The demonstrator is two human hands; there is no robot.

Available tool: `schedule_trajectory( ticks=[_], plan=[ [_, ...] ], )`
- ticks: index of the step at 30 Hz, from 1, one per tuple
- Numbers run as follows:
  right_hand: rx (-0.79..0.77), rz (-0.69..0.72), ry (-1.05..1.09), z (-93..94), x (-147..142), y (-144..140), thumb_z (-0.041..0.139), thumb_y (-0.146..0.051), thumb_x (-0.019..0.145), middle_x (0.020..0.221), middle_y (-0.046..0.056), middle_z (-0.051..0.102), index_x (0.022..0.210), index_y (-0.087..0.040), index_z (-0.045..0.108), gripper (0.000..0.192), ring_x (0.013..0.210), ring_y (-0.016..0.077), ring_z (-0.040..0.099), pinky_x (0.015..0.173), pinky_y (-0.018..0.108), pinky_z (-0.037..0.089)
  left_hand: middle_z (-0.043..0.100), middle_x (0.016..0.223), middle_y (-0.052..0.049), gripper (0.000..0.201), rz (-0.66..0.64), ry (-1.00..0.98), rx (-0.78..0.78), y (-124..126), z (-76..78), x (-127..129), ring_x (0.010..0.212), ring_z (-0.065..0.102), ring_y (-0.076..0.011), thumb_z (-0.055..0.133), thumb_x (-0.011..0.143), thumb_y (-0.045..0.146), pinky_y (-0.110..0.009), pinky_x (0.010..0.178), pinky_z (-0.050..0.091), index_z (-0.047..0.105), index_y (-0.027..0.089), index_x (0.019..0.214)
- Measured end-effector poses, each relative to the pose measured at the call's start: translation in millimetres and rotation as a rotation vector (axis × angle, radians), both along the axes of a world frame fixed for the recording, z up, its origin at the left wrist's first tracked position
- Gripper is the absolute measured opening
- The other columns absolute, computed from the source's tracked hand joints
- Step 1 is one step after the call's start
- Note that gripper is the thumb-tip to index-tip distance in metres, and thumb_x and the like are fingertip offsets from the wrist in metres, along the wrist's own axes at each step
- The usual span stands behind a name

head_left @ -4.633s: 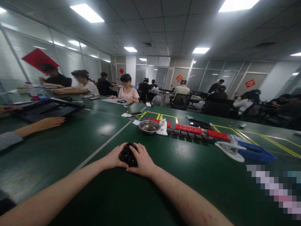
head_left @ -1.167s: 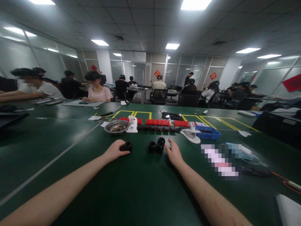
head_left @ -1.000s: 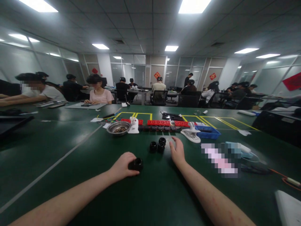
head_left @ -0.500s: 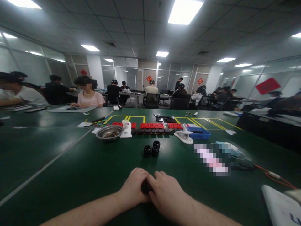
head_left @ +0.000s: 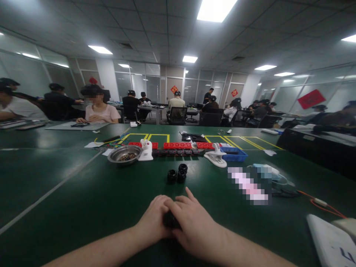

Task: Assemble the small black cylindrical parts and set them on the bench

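Observation:
My left hand is closed around a dark, rounded black part, mostly hidden between my palms. From the other side my right hand grips the same part, its thumb below and one finger over the top, while another finger points up and away. Its exact kind cannot be made out. Just beyond my hands, three black ring-topped cylindrical parts stand grouped on the green table.
Farther back are a metal bowl of small pieces, white clamps, red slotted strips, a row of black blocks and a blue tray. Cables and a white device lie to the right. Several people sit beyond.
My right hand has shifted its grip on the black part, with one finger now raised and stretched forward. The view has tilted slightly, so everything appears a little higher and further left.

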State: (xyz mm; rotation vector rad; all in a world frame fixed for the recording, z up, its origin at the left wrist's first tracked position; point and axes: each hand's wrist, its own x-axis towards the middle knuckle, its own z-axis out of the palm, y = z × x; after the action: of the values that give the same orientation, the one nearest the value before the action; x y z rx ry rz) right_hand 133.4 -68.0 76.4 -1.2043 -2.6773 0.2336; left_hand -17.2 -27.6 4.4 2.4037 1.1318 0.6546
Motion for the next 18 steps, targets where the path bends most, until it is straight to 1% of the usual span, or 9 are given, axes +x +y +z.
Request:
schedule_trajectory(
  ticks=[1, 3, 5, 7, 8, 10, 13, 15, 18],
  plan=[
    [0.008, 0.015, 0.051, 1.3, 2.1, -1.7, 0.063, -0.026, 0.066, 0.114, 0.009, 0.054, 0.118, -0.019, 0.041, 0.057, 0.104, 0.0267, 0.047, 0.099, 0.051, 0.017, 0.057, 0.096, -0.001, 0.044, -0.019, -0.010, 0.003, 0.5, -1.3, -0.1, 0.092, 0.049, -0.0236, 0.073, 0.053, 0.035, -0.036, 0.086, 0.036, 0.058, 0.025, 0.094],
    [0.019, -0.054, 0.092, 3.0, 3.6, -3.4, 0.063, -0.039, 0.066, 0.116, 0.011, 0.052, 0.119, -0.019, 0.041, 0.061, 0.106, 0.0291, 0.045, 0.099, 0.053, 0.016, 0.057, 0.099, -0.002, 0.045, -0.044, -0.018, 0.000, 0.9, -2.5, -0.7, 0.093, 0.049, -0.0241, 0.072, 0.055, 0.039, -0.037, 0.087, 0.036, 0.058, 0.026, 0.096],
    [0.005, -0.190, 0.029, 3.3, 1.2, -2.5, 0.060, -0.047, 0.067, 0.102, 0.014, 0.059, 0.112, -0.015, 0.048, 0.057, 0.096, 0.0304, 0.051, 0.094, 0.054, 0.022, 0.056, 0.097, -0.004, 0.043, -0.042, -0.013, -0.004, 0.2, -1.6, -1.4, 0.091, 0.049, -0.0244, 0.071, 0.057, 0.043, -0.037, 0.084, 0.037, 0.059, 0.023, 0.093],
    [-0.016, -0.276, -0.074, 3.5, -2.3, -0.7, 0.058, -0.045, 0.070, 0.087, 0.014, 0.063, 0.102, -0.013, 0.053, 0.046, 0.087, 0.0292, 0.055, 0.090, 0.051, 0.030, 0.056, 0.093, -0.005, 0.042, -0.019, -0.002, -0.003, -1.4, 0.6, -1.5, 0.088, 0.049, -0.0242, 0.071, 0.055, 0.042, -0.037, 0.081, 0.039, 0.059, 0.021, 0.090],
    [-0.015, -0.271, -0.116, 4.1, -3.2, -0.1, 0.058, -0.040, 0.072, 0.083, 0.013, 0.064, 0.100, -0.012, 0.054, 0.040, 0.085, 0.0281, 0.056, 0.089, 0.050, 0.031, 0.056, 0.091, -0.004, 0.042, -0.004, 0.005, -0.003, -2.2, 1.6, -1.2, 0.086, 0.050, -0.0239, 0.073, 0.053, 0.041, -0.036, 0.080, 0.040, 0.059, 0.020, 0.088],
    [0.004, -0.162, -0.139, 6.3, -1.9, -0.6, 0.057, -0.028, 0.074, 0.086, 0.010, 0.064, 0.103, -0.014, 0.052, 0.032, 0.088, 0.0256, 0.056, 0.094, 0.050, 0.025, 0.055, 0.089, -0.004, 0.043, 0.015, 0.006, 0.006, -3.3, 2.6, -0.3, 0.085, 0.050, -0.0237, 0.074, 0.051, 0.037, -0.037, 0.079, 0.040, 0.058, 0.019, 0.086],
    [0.031, 0.033, -0.060, 10.1, 6.0, -4.1, 0.060, -0.023, 0.069, 0.118, 0.009, 0.051, 0.119, -0.021, 0.039, 0.054, 0.111, 0.0276, 0.042, 0.099, 0.053, 0.011, 0.055, 0.097, -0.004, 0.046, -0.009, -0.019, 0.038, -2.7, 1.3, 0.7, 0.092, 0.048, -0.0249, 0.074, 0.054, 0.037, -0.039, 0.084, 0.037, 0.058, 0.020, 0.094],
    [0.043, 0.025, -0.007, 10.7, 10.6, -5.4, 0.063, -0.032, 0.066, 0.129, 0.010, 0.041, 0.125, -0.021, 0.031, 0.068, 0.117, 0.0301, 0.033, 0.099, 0.054, 0.009, 0.055, 0.101, -0.004, 0.048, -0.029, -0.027, 0.038, -1.6, 0.3, 0.6, 0.095, 0.047, -0.0254, 0.073, 0.055, 0.038, -0.039, 0.087, 0.036, 0.057, 0.023, 0.098],
    [0.043, -0.089, 0.012, 7.9, 10.7, -3.1, 0.061, -0.045, 0.067, 0.115, 0.011, 0.052, 0.121, -0.018, 0.038, 0.065, 0.104, 0.0281, 0.046, 0.096, 0.051, 0.021, 0.054, 0.099, -0.004, 0.048, -0.031, -0.018, 0.003, -1.0, 1.7, -0.8, 0.093, 0.048, -0.0254, 0.072, 0.056, 0.045, -0.038, 0.084, 0.037, 0.058, 0.022, 0.096]
  ],
)
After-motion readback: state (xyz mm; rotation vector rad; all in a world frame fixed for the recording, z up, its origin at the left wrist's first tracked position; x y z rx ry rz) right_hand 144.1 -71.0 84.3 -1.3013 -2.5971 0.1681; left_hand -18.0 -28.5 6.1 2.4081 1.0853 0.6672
